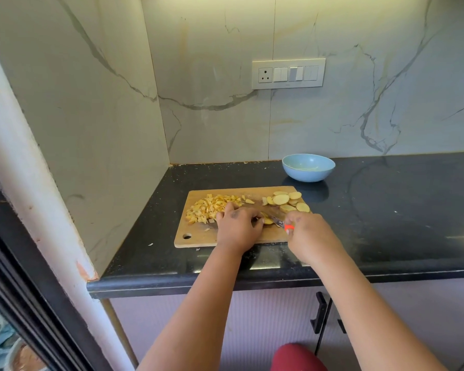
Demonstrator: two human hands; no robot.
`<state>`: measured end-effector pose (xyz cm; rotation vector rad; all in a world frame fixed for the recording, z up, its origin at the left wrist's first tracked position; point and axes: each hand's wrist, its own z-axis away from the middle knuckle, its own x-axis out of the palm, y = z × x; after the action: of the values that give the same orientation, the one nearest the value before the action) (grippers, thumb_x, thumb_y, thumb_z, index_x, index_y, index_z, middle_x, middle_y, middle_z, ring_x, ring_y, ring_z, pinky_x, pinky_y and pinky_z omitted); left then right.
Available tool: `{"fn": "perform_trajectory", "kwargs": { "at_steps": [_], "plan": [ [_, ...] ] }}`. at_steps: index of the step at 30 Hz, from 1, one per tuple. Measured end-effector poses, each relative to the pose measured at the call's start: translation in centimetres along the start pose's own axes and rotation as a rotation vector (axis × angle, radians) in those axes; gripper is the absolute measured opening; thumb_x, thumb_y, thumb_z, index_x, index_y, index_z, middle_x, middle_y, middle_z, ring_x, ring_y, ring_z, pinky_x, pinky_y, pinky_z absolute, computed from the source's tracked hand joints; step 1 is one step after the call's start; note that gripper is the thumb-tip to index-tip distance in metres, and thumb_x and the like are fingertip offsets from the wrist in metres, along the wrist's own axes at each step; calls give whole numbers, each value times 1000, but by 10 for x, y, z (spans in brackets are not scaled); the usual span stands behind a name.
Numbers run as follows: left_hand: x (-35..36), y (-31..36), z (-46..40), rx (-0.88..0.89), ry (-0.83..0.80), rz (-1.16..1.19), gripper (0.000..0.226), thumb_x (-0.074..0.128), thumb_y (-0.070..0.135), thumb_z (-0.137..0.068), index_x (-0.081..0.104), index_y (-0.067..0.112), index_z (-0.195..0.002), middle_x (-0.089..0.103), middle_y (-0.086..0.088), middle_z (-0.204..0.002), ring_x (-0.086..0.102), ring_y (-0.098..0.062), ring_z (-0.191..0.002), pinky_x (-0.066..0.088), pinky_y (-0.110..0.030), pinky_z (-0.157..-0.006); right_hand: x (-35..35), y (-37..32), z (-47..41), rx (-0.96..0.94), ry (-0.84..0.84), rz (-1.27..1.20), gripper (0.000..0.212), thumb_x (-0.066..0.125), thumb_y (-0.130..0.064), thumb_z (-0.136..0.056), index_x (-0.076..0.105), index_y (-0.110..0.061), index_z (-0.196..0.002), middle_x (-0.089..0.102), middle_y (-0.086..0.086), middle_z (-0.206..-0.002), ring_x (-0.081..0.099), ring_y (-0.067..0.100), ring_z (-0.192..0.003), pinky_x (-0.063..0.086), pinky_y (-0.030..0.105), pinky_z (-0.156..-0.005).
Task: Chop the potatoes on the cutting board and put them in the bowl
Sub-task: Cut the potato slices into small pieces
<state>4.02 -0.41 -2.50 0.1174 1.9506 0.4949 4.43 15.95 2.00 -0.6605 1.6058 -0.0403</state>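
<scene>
My right hand [306, 231] gripped the knife [275, 220]; my left hand [239, 226] pinned potato slices [267, 220] mid cutting board [198, 238]. I judged tucked fingertips and short, even strokes best.

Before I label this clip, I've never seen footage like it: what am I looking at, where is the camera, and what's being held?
There is no machine here. A camera worn on a person's head looks forward and down, so the two bare arms reaching in are the wearer's own. On the dark counter lies a wooden board. It carries a pile of chopped potato at its left and round slices at its right. The left hand steadies a few slices; the right hand grips a knife with an orange handle. Behind the board stands a blue bowl, apparently without potato yet.
</scene>
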Motion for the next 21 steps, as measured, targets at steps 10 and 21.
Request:
{"fn": "perform_trajectory", "kwargs": {
  "at_steps": [10,21],
  "plan": [
    [-6,3,2,-72,-13,-57,33,49,54,-96,67,37,-117,68,7,-110,37,-24,-124,21,-40,-93,-48,-30,-33,-108,-257,412,34,54,-1,-82,62,-13,-113,63,5,-105,61,24,-92,55,37,-86],
    [-4,0,0,-59,-33,-26,32,48,52,-97,66,38,-119,67,9,-113,34,-23,-124,21,-44,-96,-66,7,2,-68,-251,259,17,53,-13,-96,64,-22,-105,53,-6,-105,54,15,-95,39,17,-62]
  ]
}}
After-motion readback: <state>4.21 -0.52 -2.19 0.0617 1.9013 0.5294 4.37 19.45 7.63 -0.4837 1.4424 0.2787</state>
